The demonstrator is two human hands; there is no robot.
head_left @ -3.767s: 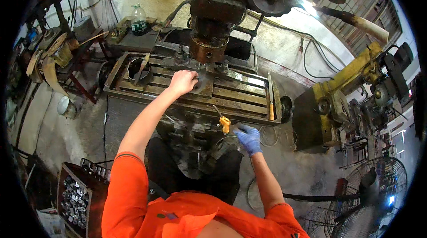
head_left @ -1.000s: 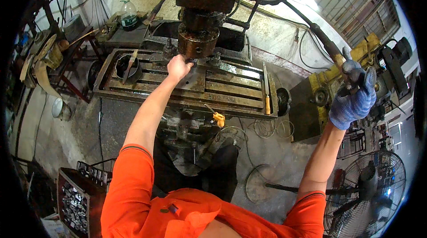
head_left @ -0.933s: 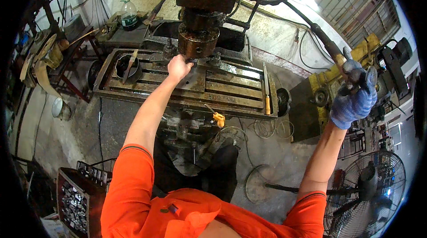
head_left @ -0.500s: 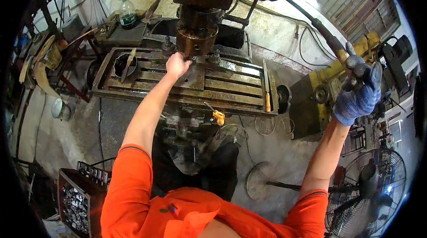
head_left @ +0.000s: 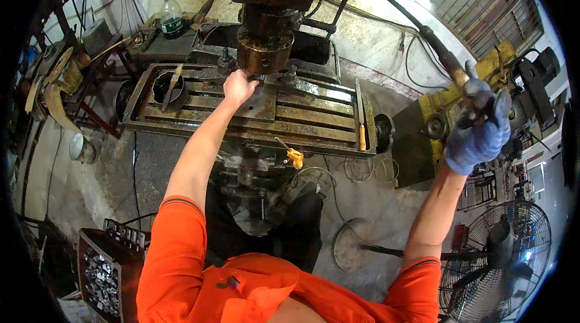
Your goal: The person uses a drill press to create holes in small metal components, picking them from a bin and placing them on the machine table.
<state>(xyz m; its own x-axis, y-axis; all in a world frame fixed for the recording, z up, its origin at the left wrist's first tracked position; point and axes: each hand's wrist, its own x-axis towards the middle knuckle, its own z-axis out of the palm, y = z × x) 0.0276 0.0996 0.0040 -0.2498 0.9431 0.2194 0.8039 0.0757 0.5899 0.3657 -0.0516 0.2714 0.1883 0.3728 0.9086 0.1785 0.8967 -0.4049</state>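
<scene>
My bare left hand (head_left: 240, 88) is closed at the underside of the dark, oily spindle head (head_left: 264, 51), above the slotted machine table (head_left: 317, 115). Its fingers pinch a small piece there, too hidden to name. On the right, my right hand (head_left: 479, 125), in a blue-grey knit glove, is raised and wrapped round the end of a long lever (head_left: 444, 54) that slopes down from the machine. One or two of its fingers point upward off the lever.
A black pot (head_left: 170, 90) with a brush (head_left: 173, 86) stands on the table's left end. A file (head_left: 360, 119) with a wooden handle lies at its right end. Beside me are a standing fan (head_left: 500, 250), a box of metal parts (head_left: 99, 275) and a yellow-handled tool (head_left: 294, 158).
My right hand and the lever end have shifted slightly left and a little downward. My left hand stays at the spindle.
</scene>
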